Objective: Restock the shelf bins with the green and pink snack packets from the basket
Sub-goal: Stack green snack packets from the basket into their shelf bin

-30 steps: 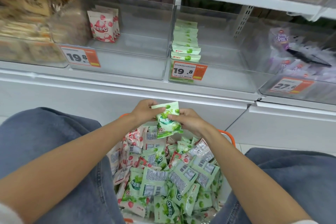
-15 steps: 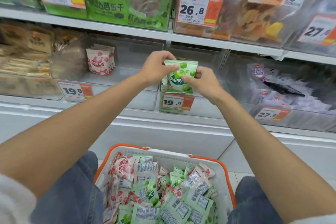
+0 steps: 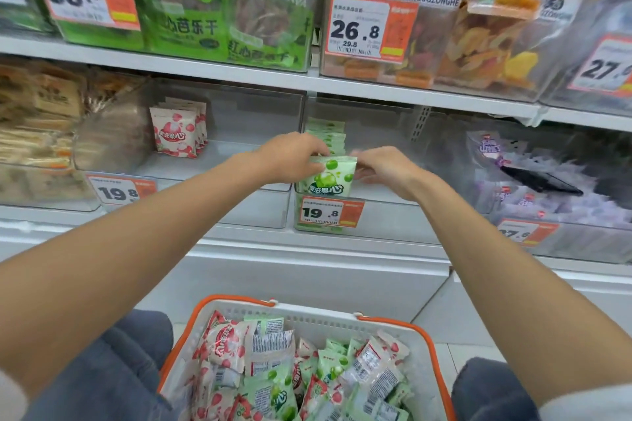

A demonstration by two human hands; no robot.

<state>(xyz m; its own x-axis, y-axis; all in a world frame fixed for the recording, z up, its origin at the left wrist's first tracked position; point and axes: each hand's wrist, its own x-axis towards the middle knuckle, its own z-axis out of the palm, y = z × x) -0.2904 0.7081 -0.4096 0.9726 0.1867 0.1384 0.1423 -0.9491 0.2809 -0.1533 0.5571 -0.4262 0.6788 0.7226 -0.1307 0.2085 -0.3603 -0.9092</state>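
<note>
Pinching the green packet (image 3: 329, 178) by its top, left hand (image 3: 290, 157) and right hand (image 3: 388, 171) should lower it upright before the green row (image 3: 326, 135).

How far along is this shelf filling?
Early days, it seems. Done: a short row of green packets stands in the clear right bin, and a few pink packets in the clear left bin. In hand: the left hand and right hand pinch one green apple-print packet at that row's front. Left: the orange-rimmed white basket holds a heap of mixed packets, and both bins have much room.
</note>
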